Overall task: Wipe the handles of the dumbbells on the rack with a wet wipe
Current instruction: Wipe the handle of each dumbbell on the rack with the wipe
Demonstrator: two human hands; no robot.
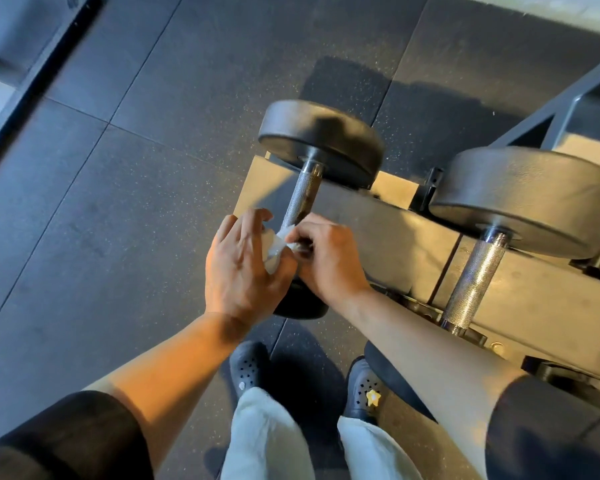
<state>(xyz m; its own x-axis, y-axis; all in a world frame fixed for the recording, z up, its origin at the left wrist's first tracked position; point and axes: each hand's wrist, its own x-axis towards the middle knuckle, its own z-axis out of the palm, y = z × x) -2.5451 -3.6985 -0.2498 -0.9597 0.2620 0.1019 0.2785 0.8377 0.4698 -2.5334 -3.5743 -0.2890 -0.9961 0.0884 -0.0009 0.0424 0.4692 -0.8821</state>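
Two black dumbbells lie on a low rack [392, 223]. The left dumbbell [321, 140] has a knurled steel handle [300, 199], and both my hands meet at its near end. A white wet wipe [274, 249] is bunched there. My left hand [243, 268] curls around the wipe from the left. My right hand [329, 258] pinches the wipe's edge from the right. The near weight of this dumbbell is mostly hidden under my hands. The right dumbbell [527, 199] shows its bare handle [475, 278], untouched.
Dark rubber floor tiles [136, 202] spread to the left and behind the rack. A dark frame bar [39, 74] runs along the far left. My two feet in dark clogs [250, 368] stand just in front of the rack.
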